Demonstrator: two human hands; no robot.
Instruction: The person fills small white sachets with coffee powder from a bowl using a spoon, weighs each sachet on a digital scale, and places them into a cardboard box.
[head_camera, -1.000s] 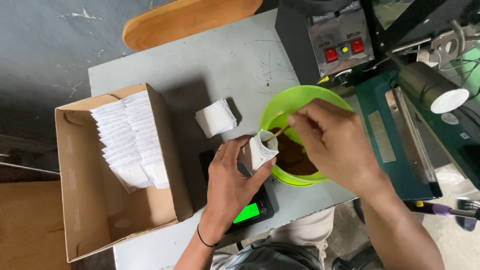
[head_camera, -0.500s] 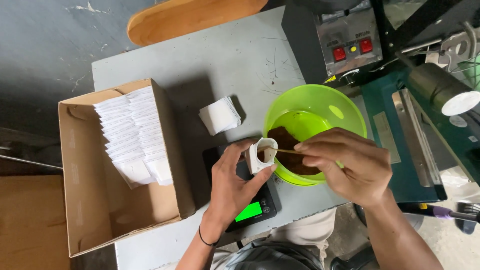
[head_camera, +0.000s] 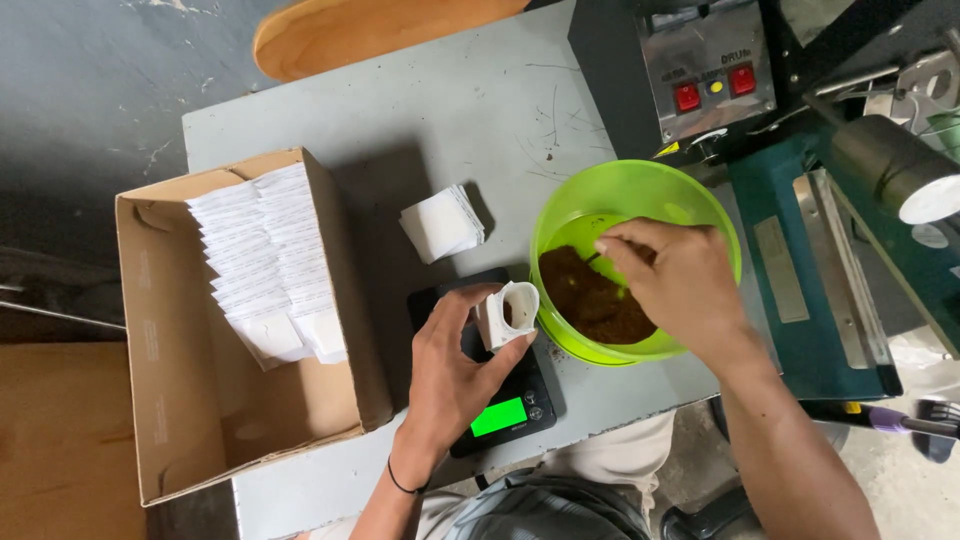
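Observation:
My left hand (head_camera: 455, 365) holds a small white paper bag (head_camera: 508, 313) open and upright over a black scale (head_camera: 505, 405) with a lit green display. Some brown powder shows inside the bag. My right hand (head_camera: 675, 285) reaches into a lime-green bowl (head_camera: 630, 195) of brown powder (head_camera: 590, 300), fingers pinched around a thin tool whose tip is in the powder. The bowl sits just right of the scale on a grey table (head_camera: 440, 110).
A cardboard box (head_camera: 165, 340) with several rows of white bags (head_camera: 265, 265) stands at the left. A small stack of empty white bags (head_camera: 442, 222) lies behind the scale. A sealing machine (head_camera: 800, 180) with red switches occupies the right edge.
My right hand has moved from the mouth of the bag back into the bowl. My left hand keeps the bag over the scale.

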